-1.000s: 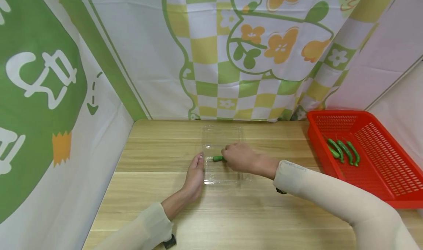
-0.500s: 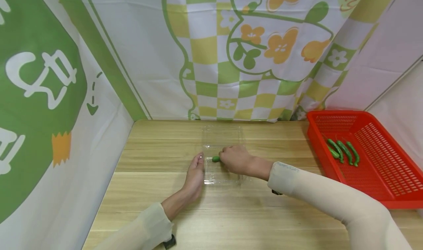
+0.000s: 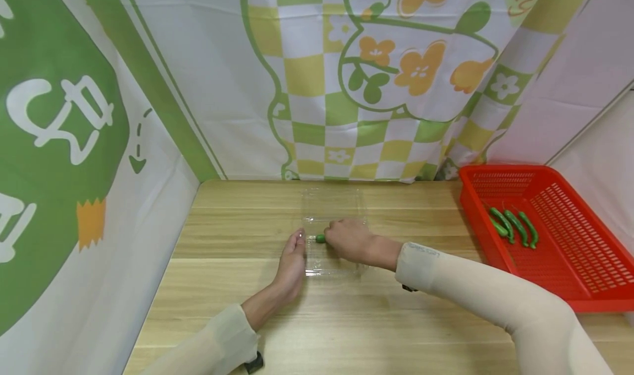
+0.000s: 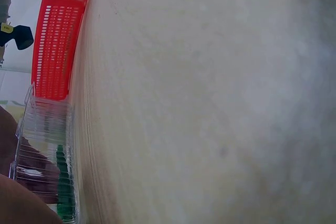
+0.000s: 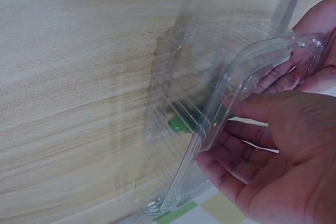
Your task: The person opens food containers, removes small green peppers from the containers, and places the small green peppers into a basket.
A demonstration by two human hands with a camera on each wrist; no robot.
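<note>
A clear plastic container (image 3: pixel 329 266) stands on the table with its lid folded back. My left hand (image 3: pixel 291 265) holds its left side, the rim between thumb and fingers in the right wrist view. My right hand (image 3: pixel 349 240) reaches into the container and pinches a green chili pepper (image 3: pixel 320 238) between thumb and fingertips. Only one end of that pepper shows in the head view. Through the ribbed wall, the left wrist view shows green pepper (image 4: pixel 64 182) low in the container.
A red plastic basket (image 3: pixel 569 287) with slotted walls stands at the right, with several green chili peppers (image 3: pixel 517 229) lying inside. A printed cloth (image 3: pixel 307 77) hangs behind the table's back edge. The wooden table (image 3: pixel 218 254) carries everything.
My right hand has moved a little left with the green chili pepper, and less of the pepper shows now. The left hand has stayed at the container's side.
</note>
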